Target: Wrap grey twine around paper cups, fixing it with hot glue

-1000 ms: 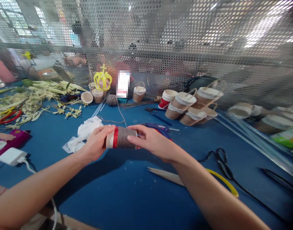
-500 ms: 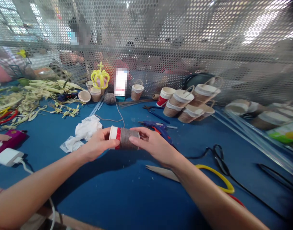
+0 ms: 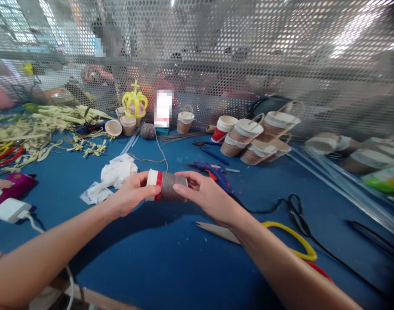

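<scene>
A paper cup point(image 3: 154, 178) lies sideways between my two hands, just above the blue table. Grey yarn point(image 3: 171, 187) is wound around most of it; a red and white band stays bare near the rim on the left. My left hand point(image 3: 135, 191) grips the rim end, thumb on the red band. Around the wound end my right hand point(image 3: 200, 191) is closed, its thumb pressing on the yarn. A strand runs from behind the cup back to a grey yarn ball point(image 3: 148, 130). The fingers behind the cup are partly hidden.
Crumpled white cloth point(image 3: 118, 174) lies left of the cup. A blue glue gun point(image 3: 213, 170) is behind my right hand, scissors point(image 3: 216, 232) under my right forearm. Wrapped cups point(image 3: 255, 150) stand at the back right. Husk strips point(image 3: 51, 122) cover the back left, before a perforated metal screen point(image 3: 197, 51).
Both hands keep the same hold on the cup, with barely any motion. The view has shifted very slightly.
</scene>
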A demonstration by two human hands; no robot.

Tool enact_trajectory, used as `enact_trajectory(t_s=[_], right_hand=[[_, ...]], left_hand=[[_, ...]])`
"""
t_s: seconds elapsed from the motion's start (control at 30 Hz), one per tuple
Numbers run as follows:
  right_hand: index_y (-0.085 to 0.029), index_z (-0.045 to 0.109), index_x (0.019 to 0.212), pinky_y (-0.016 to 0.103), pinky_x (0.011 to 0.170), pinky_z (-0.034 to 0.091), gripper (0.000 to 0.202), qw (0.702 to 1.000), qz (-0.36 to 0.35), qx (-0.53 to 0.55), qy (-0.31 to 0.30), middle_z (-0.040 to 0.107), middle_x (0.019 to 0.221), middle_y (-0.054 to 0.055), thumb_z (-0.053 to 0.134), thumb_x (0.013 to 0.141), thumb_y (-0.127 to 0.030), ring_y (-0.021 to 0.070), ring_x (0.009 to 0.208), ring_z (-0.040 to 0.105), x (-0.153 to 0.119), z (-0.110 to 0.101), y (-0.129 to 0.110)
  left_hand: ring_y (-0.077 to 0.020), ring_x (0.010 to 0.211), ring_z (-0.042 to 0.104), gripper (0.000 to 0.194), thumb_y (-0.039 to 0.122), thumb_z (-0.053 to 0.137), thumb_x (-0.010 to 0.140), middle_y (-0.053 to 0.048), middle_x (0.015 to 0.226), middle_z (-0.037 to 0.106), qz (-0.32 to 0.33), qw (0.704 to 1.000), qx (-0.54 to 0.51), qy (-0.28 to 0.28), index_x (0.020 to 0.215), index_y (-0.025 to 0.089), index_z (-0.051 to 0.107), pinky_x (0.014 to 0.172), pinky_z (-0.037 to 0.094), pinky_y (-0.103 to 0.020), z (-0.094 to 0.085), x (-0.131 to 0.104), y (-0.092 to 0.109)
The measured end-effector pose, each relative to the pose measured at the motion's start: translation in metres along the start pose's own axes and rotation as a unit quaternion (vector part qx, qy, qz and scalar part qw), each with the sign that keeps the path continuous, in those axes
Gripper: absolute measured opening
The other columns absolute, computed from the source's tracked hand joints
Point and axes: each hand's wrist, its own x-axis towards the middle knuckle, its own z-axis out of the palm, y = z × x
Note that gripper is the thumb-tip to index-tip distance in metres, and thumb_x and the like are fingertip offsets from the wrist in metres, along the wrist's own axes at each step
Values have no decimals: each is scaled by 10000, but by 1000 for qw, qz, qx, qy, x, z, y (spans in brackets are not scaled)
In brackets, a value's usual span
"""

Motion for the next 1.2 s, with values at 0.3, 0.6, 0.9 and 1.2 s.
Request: enact_trajectory(t_s=[0.3,0.6,0.9,1.2], right_hand=[[-135,518,1100,313,673,480,392,1000,-10,-12,11,635,933,95,566,764,-332,178,778,605,1,3,3],[-108,520,1104,312,665,491,418,999,7,51,-2,638,911,102,565,765,-349,165,750,600,2,5,6],[-118,522,1107,308,683,503,426,987,43,152,-7,615,933,91,585,759,-354,146,770,583,2,6,7],[-142,505,1090,336,740,499,394,993,-19,108,34,618,980,99,567,767,-359,171,829,600,4,9,9]], left_hand=[[-105,612,541,170,171,646,635,2,686,628,-6,1000,-10,3,799,135,615,587,404,-213,-1,0,-2],[-128,659,558,248,265,622,698,-33,731,653,0,999,12,-42,903,127,639,633,414,-237,-4,-1,0],[-135,699,552,288,161,630,643,-30,792,649,24,996,76,-32,930,141,627,657,417,-239,-6,0,2],[-134,695,543,175,250,590,715,-25,740,623,65,997,30,-9,839,134,626,640,407,-237,-9,4,6]])
